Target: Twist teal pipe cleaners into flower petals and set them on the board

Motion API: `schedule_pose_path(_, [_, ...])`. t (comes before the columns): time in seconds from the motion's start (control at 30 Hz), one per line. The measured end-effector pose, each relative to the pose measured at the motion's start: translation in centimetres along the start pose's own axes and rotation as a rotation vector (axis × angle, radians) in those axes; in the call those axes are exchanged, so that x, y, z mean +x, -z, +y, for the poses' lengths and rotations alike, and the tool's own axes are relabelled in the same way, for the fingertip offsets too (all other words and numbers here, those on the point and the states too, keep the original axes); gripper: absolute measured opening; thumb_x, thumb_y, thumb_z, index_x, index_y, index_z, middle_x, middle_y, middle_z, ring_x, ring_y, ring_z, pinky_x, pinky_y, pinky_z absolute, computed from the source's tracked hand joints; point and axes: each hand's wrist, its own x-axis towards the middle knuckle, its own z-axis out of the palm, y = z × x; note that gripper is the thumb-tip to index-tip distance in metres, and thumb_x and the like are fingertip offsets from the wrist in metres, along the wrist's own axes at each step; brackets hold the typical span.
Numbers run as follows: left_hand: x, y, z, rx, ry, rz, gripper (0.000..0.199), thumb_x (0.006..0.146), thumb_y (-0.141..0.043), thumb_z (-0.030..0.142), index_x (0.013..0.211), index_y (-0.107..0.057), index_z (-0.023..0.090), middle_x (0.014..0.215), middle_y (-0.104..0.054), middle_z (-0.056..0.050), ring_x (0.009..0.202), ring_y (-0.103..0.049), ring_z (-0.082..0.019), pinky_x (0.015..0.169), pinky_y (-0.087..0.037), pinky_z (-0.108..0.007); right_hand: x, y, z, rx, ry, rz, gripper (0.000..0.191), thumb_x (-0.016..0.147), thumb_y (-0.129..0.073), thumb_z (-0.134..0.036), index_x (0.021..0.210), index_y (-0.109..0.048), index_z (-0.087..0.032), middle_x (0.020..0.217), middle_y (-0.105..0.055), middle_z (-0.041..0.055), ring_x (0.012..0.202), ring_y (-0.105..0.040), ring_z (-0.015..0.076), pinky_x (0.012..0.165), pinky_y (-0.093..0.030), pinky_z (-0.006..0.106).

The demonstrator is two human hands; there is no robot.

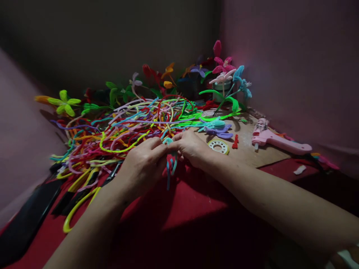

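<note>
Between my two hands is a turquoise pipe cleaner (pixel 168 141), bent into a small loop on top, with loose ends hanging below over the red surface. My left hand (pixel 147 160) pinches it from the left, fingers closed. From the right, my right hand (pixel 189 147) closes thumb and fingers on the same piece; its fingertips are partly hidden. Just behind my hands lies a big tangled heap of coloured pipe cleaners (pixel 134 127). A turquoise and purple pipe-cleaner flower (pixel 217 127) lies beyond my right hand.
A pink glue gun (pixel 283 142) rests on a cardboard sheet (pixel 252 155), near a round tape spool (pixel 218 147). Yellow-handled scissors (pixel 73 211) and a black flat object (pixel 28 220) lie at left on the red tabletop (pixel 196 198). Finished flowers (pixel 65 102) line the back.
</note>
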Motion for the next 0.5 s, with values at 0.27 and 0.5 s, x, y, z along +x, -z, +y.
schedule_pose_path(0.27, [-0.1,-0.3,0.4,0.096,-0.103,-0.009,0.028,0.081,-0.041,0.012,0.102,-0.057,0.019,0.071,-0.050,-0.003,0.063,-0.045,-0.015,0.057,-0.036,-0.025,0.5,0.0,0.5,-0.087,-0.058,0.034,0.019,0.054,-0.059,-0.011,0.043,-0.045,-0.016,0.031,-0.035,-0.0073,0.031,-0.030,0.0044,0.037,-0.020,0.022])
schedule_pose_path(0.5, [0.2,-0.5,1.0,-0.055,-0.099,-0.001,0.029,0.081,-0.038,0.008,0.104,-0.054,0.016,0.078,-0.055,-0.005,0.072,-0.052,-0.016,0.066,-0.042,-0.027,0.9,0.0,1.1,0.090,-0.026,0.004,0.021,0.056,-0.056,-0.007,0.042,-0.044,-0.016,0.033,-0.035,-0.0073,0.032,-0.028,0.0039,0.035,-0.019,0.022])
